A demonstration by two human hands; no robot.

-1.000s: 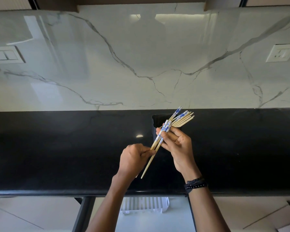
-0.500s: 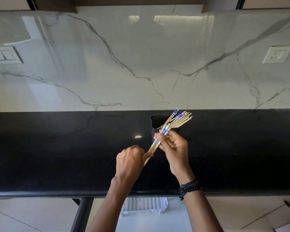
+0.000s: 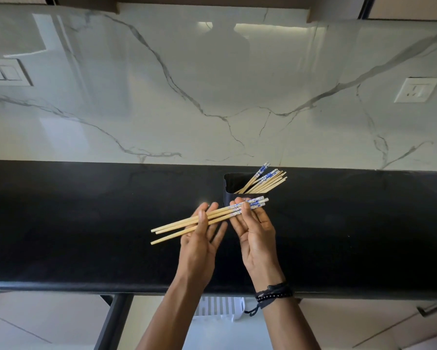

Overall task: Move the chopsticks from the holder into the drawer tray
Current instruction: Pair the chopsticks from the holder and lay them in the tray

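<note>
Head view has you holding a loose bundle of chopsticks (image 3: pixel 222 213) level over the black counter (image 3: pixel 86 236), just on the near side of the black holder (image 3: pixel 229 197), where the other chopsticks (image 3: pixel 265 181) lean to the right. Your left hand (image 3: pixel 199 246) lies palm up under the bare wooden ends, thumb pressing them down. Your right hand (image 3: pixel 256 236) pinches the blue-patterned ends likewise. They look light, stiff and smooth, apt to roll and fan apart, so clasp them snugly mid-length before lowering them to the white drawer tray (image 3: pixel 220 308) below the counter edge.

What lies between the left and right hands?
Head view: the held chopsticks bridge the gap from left hand to right hand, above bare black counter.
</note>
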